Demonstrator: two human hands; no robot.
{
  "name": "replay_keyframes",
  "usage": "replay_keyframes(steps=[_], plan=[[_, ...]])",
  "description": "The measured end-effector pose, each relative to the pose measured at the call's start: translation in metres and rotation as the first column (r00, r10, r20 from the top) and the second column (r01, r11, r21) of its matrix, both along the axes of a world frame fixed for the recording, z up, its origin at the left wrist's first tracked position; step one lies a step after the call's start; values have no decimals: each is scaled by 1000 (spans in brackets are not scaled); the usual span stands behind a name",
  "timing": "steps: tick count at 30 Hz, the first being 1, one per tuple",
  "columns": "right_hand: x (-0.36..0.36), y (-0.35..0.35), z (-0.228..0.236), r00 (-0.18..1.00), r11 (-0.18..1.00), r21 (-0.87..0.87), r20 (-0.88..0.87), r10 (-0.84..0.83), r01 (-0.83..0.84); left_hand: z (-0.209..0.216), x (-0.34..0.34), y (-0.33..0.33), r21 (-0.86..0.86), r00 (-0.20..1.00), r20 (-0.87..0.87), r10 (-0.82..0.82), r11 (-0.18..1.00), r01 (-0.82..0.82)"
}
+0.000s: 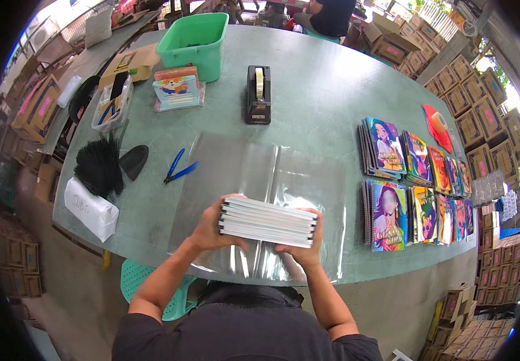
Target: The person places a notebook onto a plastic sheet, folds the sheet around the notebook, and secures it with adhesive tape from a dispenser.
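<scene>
Stack (267,221), lower centre of frame, page edges toward camera; left hand (213,227) and right hand (308,245) grip opposite ends, probably keeping it squared. Clear sheet (222,165) beneath, flat on table (317,78). Notebooks (387,150), right of frame, rowed covers up, likely for telling designs apart.

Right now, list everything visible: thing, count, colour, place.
Held stack: one, white, between hands
Plastic sheeting: uncertain, clear, beneath hands
Cutters: one, blue, left of sheeting
Tape dispenser: one, black, beyond sheeting
Tub: one, green, far left
Picture books: uncertain, multicoloured, before tub
Tool container: one, clear, left
Bristly item: one, black, left
Pouch: one, white, left
Spiral notebooks: many, multicoloured, right
Flat item: one, red, far right
Cardboard boxes: many, brown, surrounding table
Stool: one, green, lower left
Table: one, green, centre
Another person: one, black top, beyond table
Left hand: one, bare, stack's left
Right hand: one, bare, stack's right
</scene>
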State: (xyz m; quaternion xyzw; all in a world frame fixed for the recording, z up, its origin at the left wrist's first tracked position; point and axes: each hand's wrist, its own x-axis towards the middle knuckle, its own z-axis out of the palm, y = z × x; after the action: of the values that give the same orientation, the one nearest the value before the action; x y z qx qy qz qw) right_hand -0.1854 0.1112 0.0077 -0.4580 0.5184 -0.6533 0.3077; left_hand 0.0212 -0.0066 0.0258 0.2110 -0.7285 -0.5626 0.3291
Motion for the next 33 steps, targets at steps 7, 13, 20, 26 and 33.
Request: replay_keyframes(steps=[7,13,20,26,33], plan=[[-2,3,-36,937,980,194,-347,25,46,-101,12,9,-149,997,63,46,988,-36],[-10,15,-119,921,935,355,-361,147,-10,-119,20,-5,-62,930,332,-155,981,185],[-47,23,-120,927,917,355,-252,279,-179,-171,5,24,-72,974,213,75,996,-61],[-51,10,-14,944,731,661,-104,313,-170,-25,-20,14,369,891,439,-113,927,-64],[-69,-9,-10,854,419,898,-111,508,-133,-51,-34,-4,762,844,363,-394,647,-25]])
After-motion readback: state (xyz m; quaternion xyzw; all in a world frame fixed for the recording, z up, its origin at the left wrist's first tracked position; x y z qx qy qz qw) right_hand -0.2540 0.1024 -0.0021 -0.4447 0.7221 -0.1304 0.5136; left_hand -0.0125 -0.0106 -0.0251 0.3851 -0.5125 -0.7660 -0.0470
